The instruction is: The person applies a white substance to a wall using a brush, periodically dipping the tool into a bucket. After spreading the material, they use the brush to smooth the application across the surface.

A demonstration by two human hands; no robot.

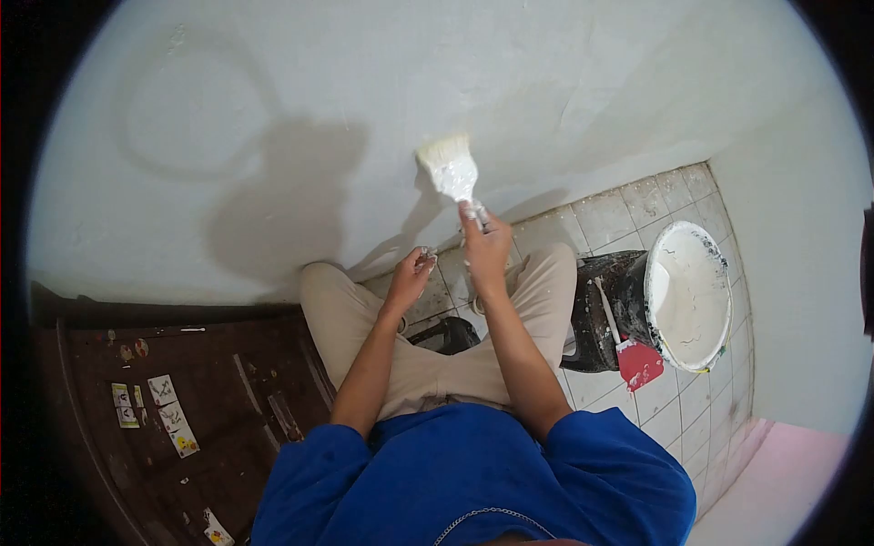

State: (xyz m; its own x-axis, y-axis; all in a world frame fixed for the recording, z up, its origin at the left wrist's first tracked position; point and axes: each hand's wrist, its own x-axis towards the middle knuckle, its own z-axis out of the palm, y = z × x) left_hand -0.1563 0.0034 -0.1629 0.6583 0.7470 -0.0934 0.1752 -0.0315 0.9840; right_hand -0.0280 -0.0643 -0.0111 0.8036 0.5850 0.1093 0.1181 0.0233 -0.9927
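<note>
My right hand (487,244) is wrapped round the handle of a wide paint brush (452,170), its white-coated bristles up against the pale wall (382,82). Lower and to the left, my left hand (411,280) is held above my lap with its fingers curled together and white smears on them. Whether anything is between those fingers is too small to tell. A bucket (694,300) of white paint stands to the right of my knee. Beside it a red scraper (639,362) with a pale handle leans on a black object (596,314).
Dark brown wooden furniture (205,382) with stickers lies at the lower left. White floor tiles (637,205) spotted with paint run along the wall's foot. Another wall (801,264) rises at the right. A black object (451,335) shows between my legs.
</note>
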